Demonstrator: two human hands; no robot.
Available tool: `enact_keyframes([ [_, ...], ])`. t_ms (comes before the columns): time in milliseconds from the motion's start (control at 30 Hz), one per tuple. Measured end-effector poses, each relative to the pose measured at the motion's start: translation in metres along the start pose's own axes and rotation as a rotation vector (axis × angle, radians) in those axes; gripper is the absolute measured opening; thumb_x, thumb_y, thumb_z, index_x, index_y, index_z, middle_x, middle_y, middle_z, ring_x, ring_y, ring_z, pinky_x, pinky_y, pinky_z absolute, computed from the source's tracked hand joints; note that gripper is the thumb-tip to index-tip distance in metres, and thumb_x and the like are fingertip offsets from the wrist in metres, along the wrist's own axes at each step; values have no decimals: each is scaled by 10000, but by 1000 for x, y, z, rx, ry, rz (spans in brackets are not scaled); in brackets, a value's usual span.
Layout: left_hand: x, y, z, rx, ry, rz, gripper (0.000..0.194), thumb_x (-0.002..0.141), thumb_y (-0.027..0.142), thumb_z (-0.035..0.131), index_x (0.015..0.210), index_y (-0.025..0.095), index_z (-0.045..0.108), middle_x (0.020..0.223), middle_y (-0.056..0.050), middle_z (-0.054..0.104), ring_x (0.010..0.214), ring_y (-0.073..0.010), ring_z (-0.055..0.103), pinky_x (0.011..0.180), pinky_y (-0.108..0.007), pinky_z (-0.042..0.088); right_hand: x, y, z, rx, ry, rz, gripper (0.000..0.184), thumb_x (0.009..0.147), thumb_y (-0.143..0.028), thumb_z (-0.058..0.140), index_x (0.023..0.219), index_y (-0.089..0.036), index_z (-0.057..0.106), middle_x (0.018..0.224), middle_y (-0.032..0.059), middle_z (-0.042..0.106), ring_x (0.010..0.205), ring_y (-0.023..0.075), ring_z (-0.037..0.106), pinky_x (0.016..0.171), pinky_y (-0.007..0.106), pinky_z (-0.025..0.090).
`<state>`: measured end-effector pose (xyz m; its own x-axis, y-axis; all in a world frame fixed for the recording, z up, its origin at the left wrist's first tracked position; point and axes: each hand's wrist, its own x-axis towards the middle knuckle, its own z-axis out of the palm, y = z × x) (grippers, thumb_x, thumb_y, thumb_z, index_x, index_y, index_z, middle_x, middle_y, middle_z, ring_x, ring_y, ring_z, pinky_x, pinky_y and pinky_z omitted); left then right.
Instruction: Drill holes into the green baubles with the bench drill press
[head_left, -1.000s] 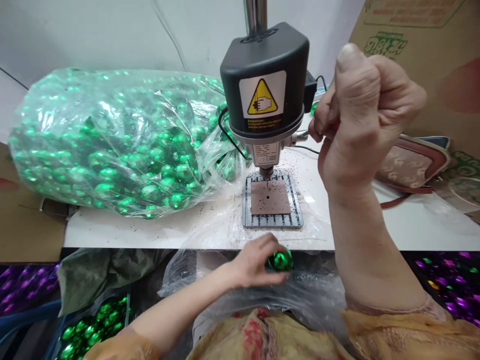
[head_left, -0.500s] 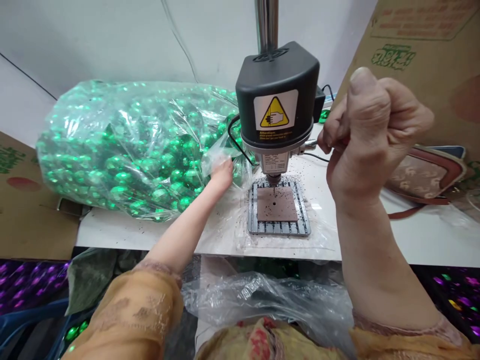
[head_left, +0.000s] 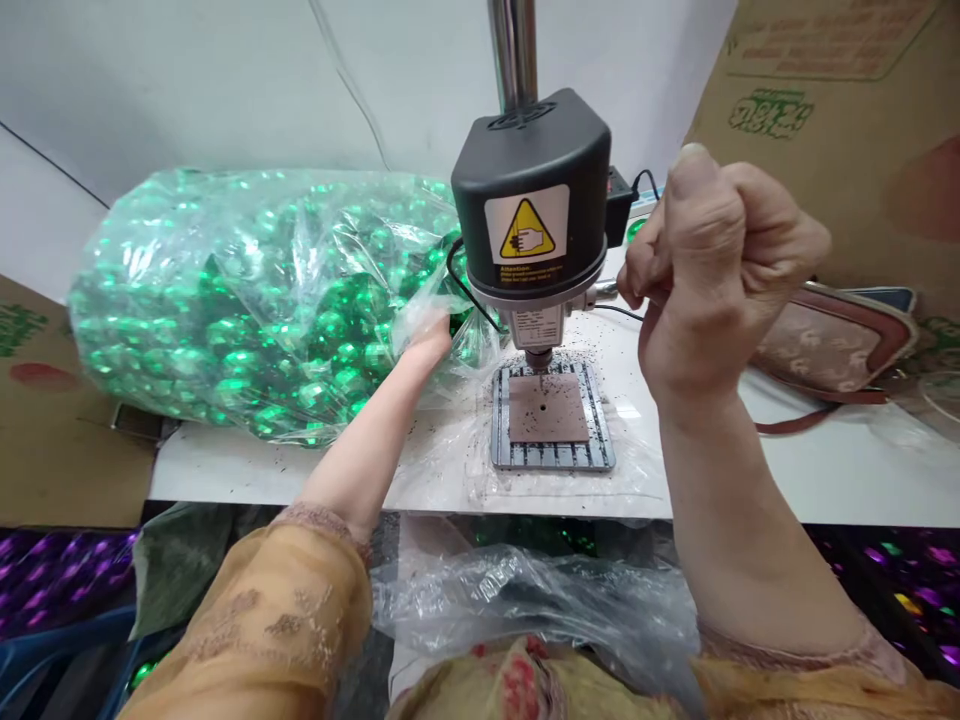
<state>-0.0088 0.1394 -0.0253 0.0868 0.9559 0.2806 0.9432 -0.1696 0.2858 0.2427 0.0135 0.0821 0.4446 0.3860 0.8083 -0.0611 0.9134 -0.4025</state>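
Observation:
A small bench drill press with a black motor cover stands on the white table. Under its drill bit, a brown square board with a hole lies on the slotted metal base. My right hand is closed around the press's feed handle, of which only a short metal length shows. To the left lies a big clear plastic bag packed with shiny green faceted balls. My left hand reaches into the bag's crumpled mouth beside the press, its fingers hidden by plastic.
Dark shavings litter the base and the plastic-covered white table. A patterned bag with a brown strap lies at the right. Cardboard boxes stand on both sides. Clear plastic sheeting hangs below the table's front edge.
The view has shifted slightly, so the press and my right hand appear further left. My left hand stays at the bag's mouth, its fingers now less visible. My right hand keeps its grip.

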Motion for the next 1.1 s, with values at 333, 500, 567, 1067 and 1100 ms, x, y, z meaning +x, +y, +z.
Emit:
enact_keyframes([
  [333, -61, 30, -13, -834, -161, 103, 424, 855, 380, 655, 1253, 237, 625, 1182, -62, 687, 1049, -225, 645, 964, -378, 505, -4, -2, 0, -46, 24, -9, 449, 910, -238, 586, 535, -185, 346, 463, -67, 293, 409, 37, 372, 438, 234, 247],
  [500, -82, 52, -6, -1469, -296, -225, 552, 765, 416, 782, 1241, 259, 549, 996, -19, 715, 774, -149, 688, 782, -337, 564, -5, -3, 0, -50, 48, -46, 442, 889, -228, 614, 527, -201, 362, 450, -62, 307, 384, 58, 343, 408, 273, 221],
  [567, -90, 56, 0, -1556, -314, -298, 553, 710, 397, 841, 1158, 232, 562, 909, 1, 707, 673, -120, 664, 715, -300, 557, -6, -5, 0, -90, 41, -25, 439, 910, -236, 584, 534, -198, 360, 463, -62, 302, 401, 48, 365, 427, 248, 244],
  [1067, -135, 70, 57, -1210, -222, -139, 597, 701, 439, 870, 1164, 189, 590, 1126, -78, 704, 1012, -203, 664, 880, -329, 516, -6, -1, 0, -54, 26, -39, 485, 907, -324, 600, 543, -209, 301, 458, -60, 276, 405, 54, 316, 459, 282, 204],
  [1100, -134, 70, 58, -1185, -213, -118, 596, 697, 435, 874, 1164, 190, 596, 1125, -77, 702, 995, -200, 662, 862, -324, 516, -6, -1, 0, -40, 20, -39, 474, 914, -292, 590, 546, -206, 305, 461, -60, 277, 405, 53, 323, 459, 280, 199],
])
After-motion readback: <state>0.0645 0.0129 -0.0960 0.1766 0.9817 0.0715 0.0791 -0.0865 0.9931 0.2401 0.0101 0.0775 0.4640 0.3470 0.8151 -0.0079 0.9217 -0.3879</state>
